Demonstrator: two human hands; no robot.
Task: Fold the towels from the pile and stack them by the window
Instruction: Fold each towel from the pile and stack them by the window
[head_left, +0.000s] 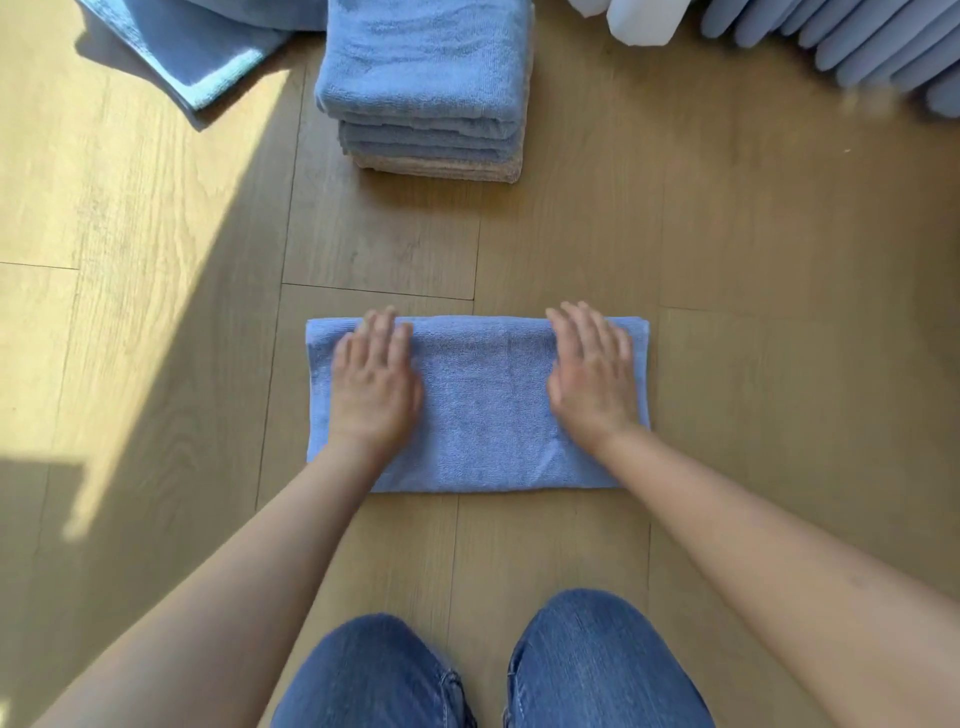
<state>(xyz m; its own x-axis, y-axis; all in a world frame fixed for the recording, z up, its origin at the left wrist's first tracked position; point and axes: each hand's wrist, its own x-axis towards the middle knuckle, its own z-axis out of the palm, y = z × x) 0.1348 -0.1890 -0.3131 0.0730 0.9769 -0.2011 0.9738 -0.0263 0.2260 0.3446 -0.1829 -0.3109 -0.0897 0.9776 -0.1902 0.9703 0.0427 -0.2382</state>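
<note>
Towel (483, 415), blue & folded, is lying at frame ctr on the wood floor (156, 312). Towel stack (423, 78) is sitting top ctr, w/ a loose towel (208, 52) upper left. Left grip (375, 384) & right grip (592, 379) are pressing flat on the ctr towel, fingers straight, clamping nothing.

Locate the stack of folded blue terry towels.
The stack of folded towels stands top centre in the head view, on the wooden floor beyond the flat blue towel, right of a loose light-blue towel.
</note>
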